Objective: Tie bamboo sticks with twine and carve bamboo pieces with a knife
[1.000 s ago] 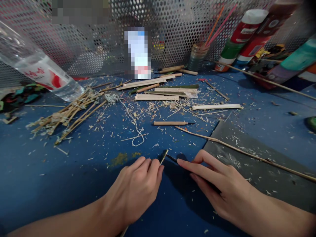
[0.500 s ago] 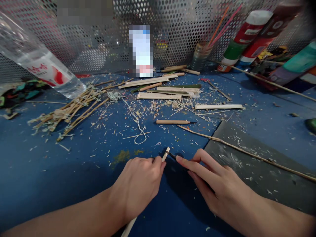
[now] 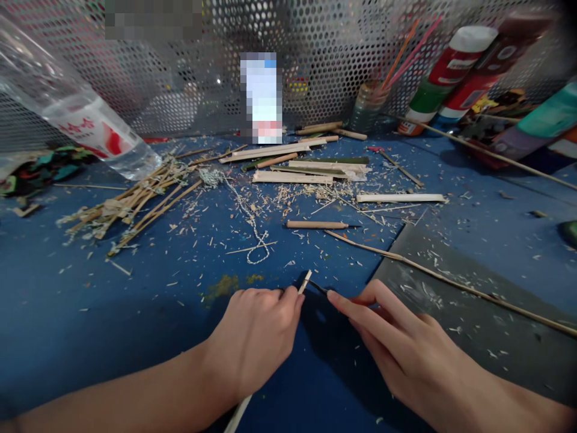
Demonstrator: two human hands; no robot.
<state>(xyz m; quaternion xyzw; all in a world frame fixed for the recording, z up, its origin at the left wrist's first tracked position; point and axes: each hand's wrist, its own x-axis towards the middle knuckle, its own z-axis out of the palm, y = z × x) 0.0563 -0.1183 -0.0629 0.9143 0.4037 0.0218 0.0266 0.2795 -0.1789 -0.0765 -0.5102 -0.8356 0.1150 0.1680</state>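
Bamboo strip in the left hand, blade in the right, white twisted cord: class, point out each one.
Bamboo strip point(image 3: 304, 283): head view, upper end.
Blade point(image 3: 318, 288): head view, middle of the blade.
White twisted cord point(image 3: 253, 227): head view, strand above the loop.

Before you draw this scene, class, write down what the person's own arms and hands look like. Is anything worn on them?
The left hand and right hand are bare, with no gloves, rings or bracelets in view. The left forearm and right forearm show no sleeves or watch. The right hand's fingers have short, unpainted nails.
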